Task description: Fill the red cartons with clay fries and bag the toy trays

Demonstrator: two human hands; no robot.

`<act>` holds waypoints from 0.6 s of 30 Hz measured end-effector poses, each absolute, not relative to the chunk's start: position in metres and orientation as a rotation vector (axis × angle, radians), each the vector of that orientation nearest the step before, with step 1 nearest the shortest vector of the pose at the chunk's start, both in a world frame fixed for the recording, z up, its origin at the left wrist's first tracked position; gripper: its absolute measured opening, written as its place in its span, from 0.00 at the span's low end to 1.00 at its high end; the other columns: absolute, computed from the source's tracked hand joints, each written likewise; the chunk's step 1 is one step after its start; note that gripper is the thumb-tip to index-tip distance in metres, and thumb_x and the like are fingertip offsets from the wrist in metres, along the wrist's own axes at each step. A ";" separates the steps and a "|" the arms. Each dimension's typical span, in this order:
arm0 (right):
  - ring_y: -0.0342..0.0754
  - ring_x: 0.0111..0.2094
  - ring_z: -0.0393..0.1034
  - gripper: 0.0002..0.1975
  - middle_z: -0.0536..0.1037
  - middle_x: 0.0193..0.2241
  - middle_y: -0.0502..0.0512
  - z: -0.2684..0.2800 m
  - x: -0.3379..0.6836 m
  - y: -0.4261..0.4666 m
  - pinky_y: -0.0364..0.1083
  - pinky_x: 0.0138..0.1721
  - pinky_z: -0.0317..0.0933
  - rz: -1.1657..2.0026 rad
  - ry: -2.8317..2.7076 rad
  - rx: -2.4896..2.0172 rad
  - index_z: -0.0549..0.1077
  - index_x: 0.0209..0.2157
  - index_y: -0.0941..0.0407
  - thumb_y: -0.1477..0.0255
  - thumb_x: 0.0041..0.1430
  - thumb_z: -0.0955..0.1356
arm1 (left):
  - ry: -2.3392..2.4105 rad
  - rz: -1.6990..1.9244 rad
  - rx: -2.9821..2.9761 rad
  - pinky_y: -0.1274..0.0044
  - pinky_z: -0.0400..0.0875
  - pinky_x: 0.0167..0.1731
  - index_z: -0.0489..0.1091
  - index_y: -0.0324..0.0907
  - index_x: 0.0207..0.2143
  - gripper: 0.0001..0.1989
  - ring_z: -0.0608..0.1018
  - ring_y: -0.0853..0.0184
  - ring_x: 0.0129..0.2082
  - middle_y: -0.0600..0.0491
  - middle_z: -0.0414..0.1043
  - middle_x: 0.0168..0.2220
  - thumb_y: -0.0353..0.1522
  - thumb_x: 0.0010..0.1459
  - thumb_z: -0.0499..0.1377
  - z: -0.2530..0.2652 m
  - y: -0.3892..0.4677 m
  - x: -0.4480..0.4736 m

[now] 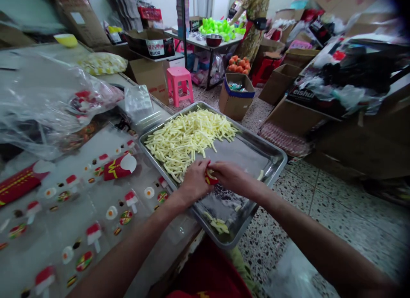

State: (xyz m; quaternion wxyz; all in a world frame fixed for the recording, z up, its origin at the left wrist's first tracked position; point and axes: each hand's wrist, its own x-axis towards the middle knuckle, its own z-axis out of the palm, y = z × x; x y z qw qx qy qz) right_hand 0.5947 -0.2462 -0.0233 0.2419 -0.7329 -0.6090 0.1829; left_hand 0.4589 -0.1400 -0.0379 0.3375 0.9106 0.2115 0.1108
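Note:
Over a metal tray (243, 236), both hands meet at a small red fries carton (210, 177) with yellow marks. My left hand (197, 178) is closed around its left side. From the right, the fingers of my right hand (232, 178) are pressed together against the carton, and they partly cover it. A large heap of pale yellow fry-shaped sticks (192, 135) fills the far left of the tray. A few loose sticks (218, 225) lie in the near corner. Left of the tray, another red carton (120, 166) rests on the table.
Stacked red cartons (22, 182) and clear packs with miniature toy foods (94, 234) cover the table at left. A plastic bag (41, 101) lies behind them. Beyond the tray stand a pink stool (180, 85) and an open cardboard box (237, 102). More boxes (297, 114) crowd the right.

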 end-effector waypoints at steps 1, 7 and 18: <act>0.46 0.34 0.73 0.10 0.83 0.35 0.55 -0.024 0.594 -0.250 0.43 0.37 0.62 0.559 -1.542 -1.965 0.81 0.40 0.57 0.76 0.62 0.67 | 0.526 0.335 2.355 0.65 0.71 0.55 0.65 0.39 0.59 0.40 0.74 0.54 0.52 0.44 0.70 0.52 0.29 0.39 0.68 -0.039 -0.144 0.456; 0.45 0.29 0.72 0.07 0.82 0.28 0.49 -0.023 0.567 -0.265 0.42 0.31 0.62 0.687 -1.073 -1.864 0.83 0.33 0.56 0.74 0.55 0.70 | 0.440 0.521 2.280 0.64 0.72 0.55 0.65 0.37 0.60 0.40 0.74 0.55 0.49 0.44 0.70 0.49 0.27 0.41 0.65 -0.043 -0.166 0.438; 0.47 0.34 0.72 0.12 0.81 0.36 0.56 -0.019 0.568 -0.193 0.46 0.36 0.65 0.455 -1.413 -1.869 0.82 0.40 0.55 0.64 0.58 0.73 | 0.638 0.536 2.201 0.67 0.68 0.59 0.61 0.44 0.65 0.41 0.73 0.58 0.56 0.47 0.69 0.57 0.31 0.48 0.68 -0.019 -0.120 0.348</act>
